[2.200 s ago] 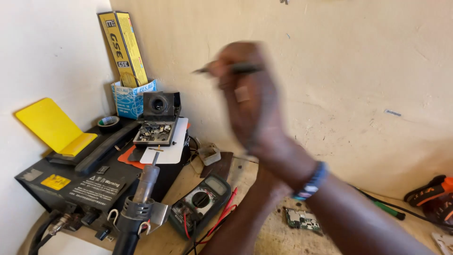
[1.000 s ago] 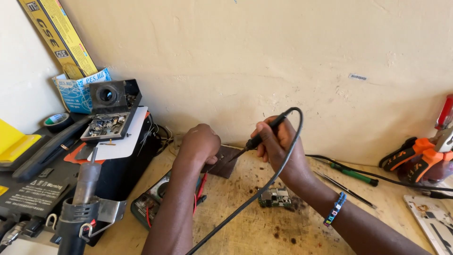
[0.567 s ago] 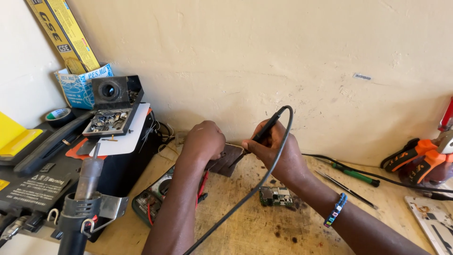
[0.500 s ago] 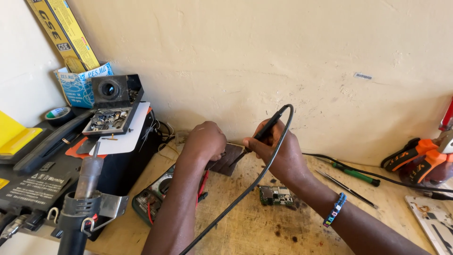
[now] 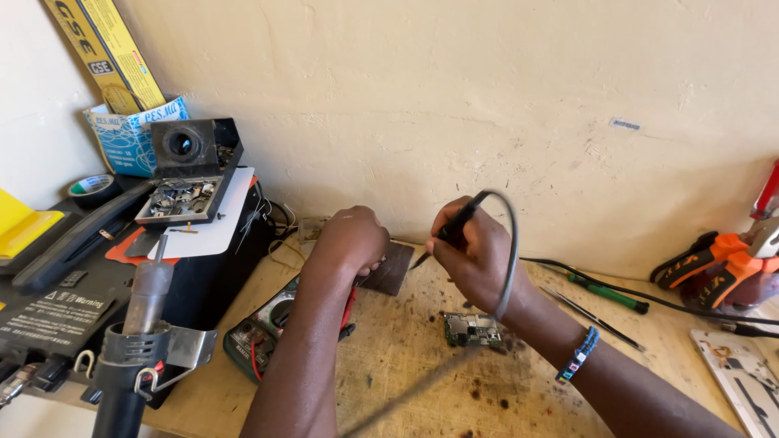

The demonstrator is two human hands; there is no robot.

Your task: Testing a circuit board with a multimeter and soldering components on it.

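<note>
R hand (image 5: 479, 259) grips soldering iron (image 5: 456, 225), L hand (image 5: 347, 243) on pad (image 5: 389, 268)

head view | looks down and forward from the person's head | close over the bench (image 5: 422, 381) | faces the wall (image 5: 454, 97) | both hands near the middle

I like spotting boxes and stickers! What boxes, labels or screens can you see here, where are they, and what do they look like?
Tall yellow cardboard box with black band: top left, leaning against the wall.
Light blue and white carton: below the yellow box, open-topped.
Yellow rectangular sticker on the black flat case: left edge.
Small pale sticker on the wall: upper right, rectangular.
No lit screens visible.
</note>
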